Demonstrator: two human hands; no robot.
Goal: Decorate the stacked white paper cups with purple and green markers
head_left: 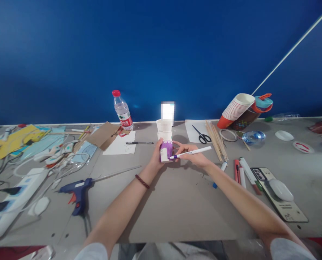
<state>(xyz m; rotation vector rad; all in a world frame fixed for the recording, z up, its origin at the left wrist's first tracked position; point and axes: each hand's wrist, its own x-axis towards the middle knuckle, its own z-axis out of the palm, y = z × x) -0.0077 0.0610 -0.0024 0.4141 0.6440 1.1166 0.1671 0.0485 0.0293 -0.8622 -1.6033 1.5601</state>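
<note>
My left hand [157, 155] is wrapped round a paper cup [165, 151] coloured purple with white patches. Above it, white paper cups [164, 128] stand in line with the purple one; whether they are joined to it I cannot tell. A white marker [195, 152] with a purple tip is pinched in my right hand [189, 153], and its tip is at the cup's lower right side. Several fingers of my right hand are curled close beside the cup.
Left lie a hot glue gun [81, 191], a power strip [20, 202], a pen [139, 143] and a water bottle [123, 112]. Right are scissors [201, 136], wooden sticks [217, 142], stacked cups [236, 108], markers [249, 175] and a phone [282, 204] under a white case [280, 189].
</note>
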